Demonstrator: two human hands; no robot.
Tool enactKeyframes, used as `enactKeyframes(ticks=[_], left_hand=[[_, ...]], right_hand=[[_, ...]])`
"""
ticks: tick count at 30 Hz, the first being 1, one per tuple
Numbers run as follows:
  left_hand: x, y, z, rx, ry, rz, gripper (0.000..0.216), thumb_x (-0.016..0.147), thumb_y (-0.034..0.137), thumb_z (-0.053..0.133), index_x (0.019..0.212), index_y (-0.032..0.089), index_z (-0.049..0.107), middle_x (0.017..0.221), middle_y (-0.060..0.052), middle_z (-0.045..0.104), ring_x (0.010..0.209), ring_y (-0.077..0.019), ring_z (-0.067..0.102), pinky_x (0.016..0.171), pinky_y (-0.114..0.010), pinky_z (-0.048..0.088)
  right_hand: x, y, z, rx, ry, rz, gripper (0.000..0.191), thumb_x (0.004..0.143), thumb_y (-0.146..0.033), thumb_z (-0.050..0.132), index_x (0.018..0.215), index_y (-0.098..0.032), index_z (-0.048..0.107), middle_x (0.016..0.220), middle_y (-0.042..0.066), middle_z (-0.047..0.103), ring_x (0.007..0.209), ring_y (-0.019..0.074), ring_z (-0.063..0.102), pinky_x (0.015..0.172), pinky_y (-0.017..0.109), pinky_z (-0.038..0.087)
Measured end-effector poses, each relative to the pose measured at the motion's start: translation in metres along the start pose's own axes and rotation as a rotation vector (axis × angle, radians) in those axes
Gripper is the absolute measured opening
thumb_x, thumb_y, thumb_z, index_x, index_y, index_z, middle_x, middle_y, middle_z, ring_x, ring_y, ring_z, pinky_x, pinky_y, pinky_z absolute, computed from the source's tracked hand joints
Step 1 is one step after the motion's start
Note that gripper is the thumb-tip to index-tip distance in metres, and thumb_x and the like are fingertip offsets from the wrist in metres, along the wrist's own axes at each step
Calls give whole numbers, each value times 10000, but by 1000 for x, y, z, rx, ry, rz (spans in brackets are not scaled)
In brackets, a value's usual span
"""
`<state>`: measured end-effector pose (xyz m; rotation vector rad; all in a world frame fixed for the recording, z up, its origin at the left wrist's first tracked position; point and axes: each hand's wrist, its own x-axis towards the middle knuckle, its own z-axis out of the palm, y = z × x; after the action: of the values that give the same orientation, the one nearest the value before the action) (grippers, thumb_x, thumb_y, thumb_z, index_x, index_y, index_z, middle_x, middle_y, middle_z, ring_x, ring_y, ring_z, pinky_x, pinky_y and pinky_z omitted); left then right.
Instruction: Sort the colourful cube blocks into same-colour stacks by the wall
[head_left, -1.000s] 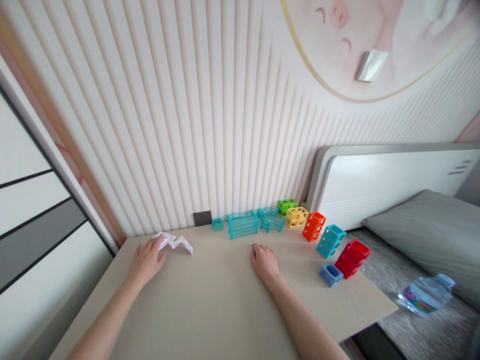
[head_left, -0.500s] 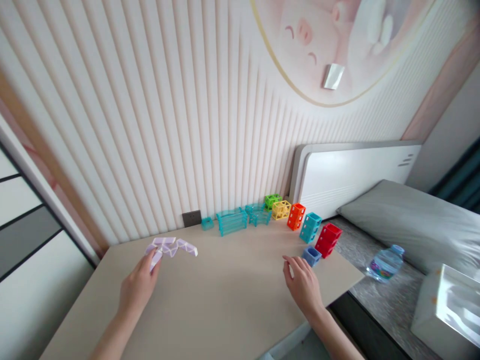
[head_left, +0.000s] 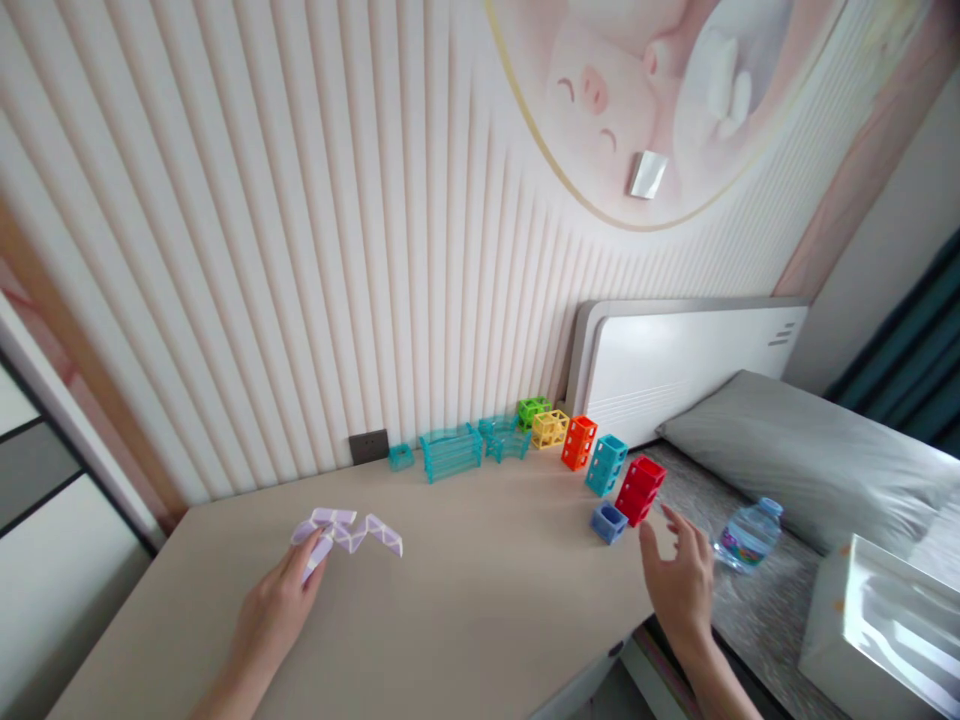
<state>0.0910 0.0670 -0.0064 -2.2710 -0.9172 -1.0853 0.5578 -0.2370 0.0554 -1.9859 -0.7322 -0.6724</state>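
Between the thumb and fingers of my left hand [head_left: 281, 600] is a purple-and-white snake puzzle [head_left: 351, 530], bent in a zigzag and held above the left part of the table [head_left: 450, 620]. My right hand [head_left: 681, 575] is raised at the table's right edge, fingers apart and nothing in them. Closest to it stands a red openwork block [head_left: 640, 490], with a short blue block [head_left: 608, 522] to the left. Behind these run a teal block [head_left: 606, 465], an orange block [head_left: 579, 443], a yellow block [head_left: 550, 428] and a green block [head_left: 533, 412].
Clear teal plastic pieces [head_left: 451, 453] line the wall beside a black socket [head_left: 369, 446]. Right of the table is a bed with a grey pillow [head_left: 810, 450], a water bottle [head_left: 750, 535] and a white box [head_left: 885, 625]. The headboard [head_left: 690, 365] stands behind.
My right hand has moved right, away from beside the blue block to the table's right edge, and its fingers have spread. My left hand still holds the snake puzzle. The view has shifted slightly.
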Motion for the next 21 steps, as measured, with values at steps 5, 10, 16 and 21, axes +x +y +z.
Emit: enactKeyframes(ticks=[5,10,16,21], left_hand=[[10,16,-6,-82,17,84,339,1038,299,387,1294,192,582,1006,-71,790,769,-212,771,683,-285,575],[20,44,-6,-169,-46,157,391,1004,159,414,1373,184,541,1061,-93,771,850,-220,757,747,-310,586],[37,52,3,-171,-49,129,393,956,107,448,1328,164,562,964,-99,748,821,-221,734,743,-307,584],[36,27,-6,-252,-68,132,495,900,75,495,1382,189,507,1039,-99,726,960,-233,712,917,-390,584]], right_hand=[[-69,-89,41,254,-267,-392,280,964,-304,528,1233,-318,604,1158,106,667,1052,334,659,888,500,552],[-106,-190,104,376,-761,-701,484,950,-303,591,1422,-262,493,1381,135,593,1240,309,588,1032,465,499],[-105,-234,164,584,-1015,-616,375,992,-321,516,1346,-214,574,1119,102,672,922,215,688,848,300,540],[-102,-225,171,811,-933,-505,368,1018,-420,467,1243,-190,649,961,85,661,812,189,632,753,276,498]])
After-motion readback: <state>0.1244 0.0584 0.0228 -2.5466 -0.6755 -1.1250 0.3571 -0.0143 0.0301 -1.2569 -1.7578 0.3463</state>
